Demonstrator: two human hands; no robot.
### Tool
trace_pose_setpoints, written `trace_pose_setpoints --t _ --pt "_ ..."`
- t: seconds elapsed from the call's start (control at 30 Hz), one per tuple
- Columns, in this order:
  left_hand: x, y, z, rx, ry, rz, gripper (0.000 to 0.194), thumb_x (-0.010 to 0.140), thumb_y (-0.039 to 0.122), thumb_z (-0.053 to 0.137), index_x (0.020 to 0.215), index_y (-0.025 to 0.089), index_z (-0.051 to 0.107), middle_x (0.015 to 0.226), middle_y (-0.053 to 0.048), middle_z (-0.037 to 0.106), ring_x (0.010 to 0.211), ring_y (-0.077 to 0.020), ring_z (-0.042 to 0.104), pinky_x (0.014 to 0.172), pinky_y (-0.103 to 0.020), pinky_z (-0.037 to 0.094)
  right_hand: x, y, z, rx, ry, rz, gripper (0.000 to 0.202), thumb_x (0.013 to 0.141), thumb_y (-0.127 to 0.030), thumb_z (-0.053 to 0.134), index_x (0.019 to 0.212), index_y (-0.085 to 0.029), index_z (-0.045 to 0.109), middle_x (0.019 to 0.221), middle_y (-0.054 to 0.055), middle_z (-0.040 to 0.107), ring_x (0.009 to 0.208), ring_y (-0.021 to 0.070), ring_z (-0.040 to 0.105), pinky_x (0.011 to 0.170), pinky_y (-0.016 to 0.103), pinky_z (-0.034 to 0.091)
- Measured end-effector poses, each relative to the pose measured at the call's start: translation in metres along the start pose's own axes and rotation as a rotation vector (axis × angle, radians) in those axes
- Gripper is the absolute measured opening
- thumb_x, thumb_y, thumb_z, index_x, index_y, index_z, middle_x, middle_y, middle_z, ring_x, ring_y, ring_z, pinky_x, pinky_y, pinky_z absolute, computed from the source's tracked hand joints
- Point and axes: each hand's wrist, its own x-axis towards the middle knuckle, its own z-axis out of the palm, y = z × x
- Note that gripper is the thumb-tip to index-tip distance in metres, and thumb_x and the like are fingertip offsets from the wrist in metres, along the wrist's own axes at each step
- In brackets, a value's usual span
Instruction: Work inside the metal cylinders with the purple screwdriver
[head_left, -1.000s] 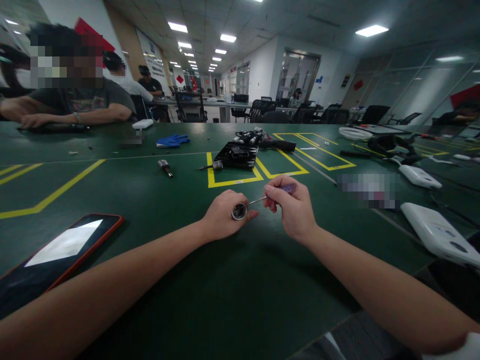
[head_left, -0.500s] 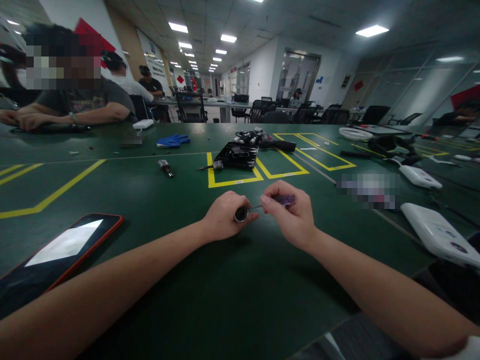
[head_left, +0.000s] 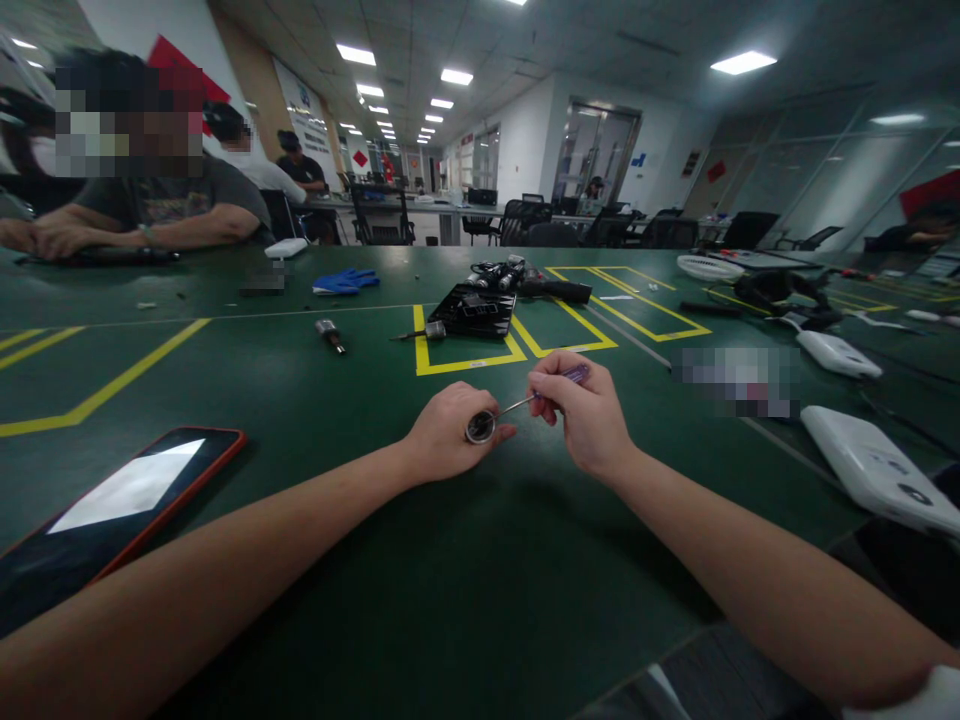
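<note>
My left hand point(head_left: 448, 432) is wrapped round a dark cylindrical part with a metal rim point(head_left: 480, 427), its open end turned toward me. Most of that part is hidden by my fingers and palm. In my right hand point(head_left: 583, 412) I grip a screwdriver point(head_left: 576, 375) with a purple handle. Its thin metal shaft slants down to the left, and the tip reaches the mouth of the cylinder; how deep it goes I cannot tell. Both hands are just above the green table point(head_left: 420, 600).
A phone with an orange case point(head_left: 142, 490) lies at left. Beyond my hands are a small metal part point(head_left: 331, 336), a blue glove point(head_left: 345, 282) and a black bag point(head_left: 472, 310). White devices point(head_left: 877, 465) stand at right. Another person's arms point(head_left: 187, 225) rest on the table, far left.
My right hand has shifted slightly right and up, and its grip has changed, baring more of the screwdriver's shaft. The cylinder in my left hand has tilted slightly.
</note>
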Motion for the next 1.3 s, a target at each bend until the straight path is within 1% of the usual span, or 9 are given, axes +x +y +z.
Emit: trace_pose_setpoints --t 0.17,0.37,0.47,0.6,0.7,0.83,1.03,1.17,1.3 --pt "0.000 -0.001 -0.001 -0.007 0.002 0.018 0.024 0.079 0.038 0.055 0.072 0.015 0.052 0.066 -0.002 0.058 0.062 -0.0144 0.053 0.058 -0.027 0.044 0.000 0.003 -0.001 -0.001 0.011 -0.014 0.015 0.073 -0.021 0.053 0.059 -0.017 0.048 0.046 -0.005 0.049 0.041 0.0070 0.042 0.038 0.019 0.030" --pt "0.000 0.000 0.000 -0.008 0.008 0.020 0.024 0.079 0.038 0.056 0.072 0.015 0.051 0.066 -0.001 0.058 0.061 -0.0135 0.052 0.057 -0.025 0.042 -0.007 -0.006 0.000 -0.129 0.009 -0.139 0.015 0.075 -0.019 0.053 0.060 -0.017 0.050 0.050 -0.005 0.048 0.046 0.0081 0.043 0.045 0.022 0.033" --pt "0.000 0.000 0.000 -0.005 0.012 0.025 0.024 0.080 0.037 0.055 0.072 0.015 0.051 0.066 -0.001 0.057 0.060 -0.0134 0.052 0.057 -0.025 0.042 -0.013 -0.012 0.000 -0.218 -0.040 -0.240 0.014 0.075 -0.016 0.054 0.061 -0.017 0.052 0.054 -0.004 0.050 0.050 0.0089 0.044 0.050 0.024 0.034" --pt "0.000 -0.001 0.000 0.008 0.003 0.031 0.025 0.081 0.037 0.050 0.071 0.015 0.051 0.065 -0.002 0.057 0.060 -0.0144 0.051 0.056 -0.026 0.041 -0.018 -0.015 0.000 -0.275 -0.141 -0.379 0.013 0.073 -0.015 0.056 0.061 -0.017 0.054 0.058 -0.003 0.051 0.053 0.0091 0.045 0.054 0.025 0.035" --pt "0.000 -0.002 0.000 0.013 -0.005 0.035 0.025 0.081 0.037 0.049 0.070 0.015 0.051 0.065 -0.003 0.058 0.060 -0.0150 0.051 0.058 -0.027 0.041 -0.019 -0.015 0.001 -0.274 -0.184 -0.426 0.011 0.071 -0.014 0.057 0.061 -0.017 0.055 0.058 -0.003 0.052 0.053 0.0089 0.045 0.055 0.025 0.036" --pt "0.000 -0.002 0.002 0.015 -0.003 0.024 0.025 0.081 0.037 0.050 0.071 0.015 0.051 0.065 -0.002 0.058 0.060 -0.0146 0.050 0.057 -0.026 0.040 -0.018 -0.014 0.002 -0.236 -0.143 -0.370 0.013 0.071 -0.014 0.057 0.059 -0.017 0.054 0.056 -0.004 0.050 0.052 0.0085 0.045 0.053 0.024 0.035" --pt "0.000 -0.001 0.001 0.004 -0.005 0.003 0.026 0.080 0.039 0.054 0.072 0.015 0.052 0.066 -0.001 0.058 0.061 -0.0133 0.052 0.058 -0.025 0.042 -0.008 0.000 0.000 -0.072 -0.024 -0.145 0.015 0.076 -0.018 0.053 0.061 -0.017 0.050 0.050 -0.005 0.048 0.044 0.0069 0.043 0.043 0.020 0.033" --pt "0.000 -0.001 -0.001 0.001 -0.015 0.004 0.026 0.080 0.038 0.054 0.071 0.014 0.053 0.066 -0.002 0.058 0.062 -0.0133 0.052 0.058 -0.025 0.043 -0.002 0.009 0.000 0.028 0.002 -0.051 0.015 0.075 -0.020 0.054 0.061 -0.017 0.050 0.047 -0.005 0.049 0.041 0.0064 0.043 0.039 0.018 0.030" --pt "0.000 0.000 -0.001 -0.004 -0.014 0.009 0.026 0.079 0.038 0.055 0.071 0.013 0.053 0.065 -0.002 0.058 0.060 -0.0135 0.052 0.058 -0.025 0.043 -0.001 0.009 0.001 0.073 0.009 -0.013 0.015 0.074 -0.020 0.054 0.060 -0.017 0.050 0.046 -0.005 0.049 0.040 0.0061 0.042 0.038 0.018 0.030"
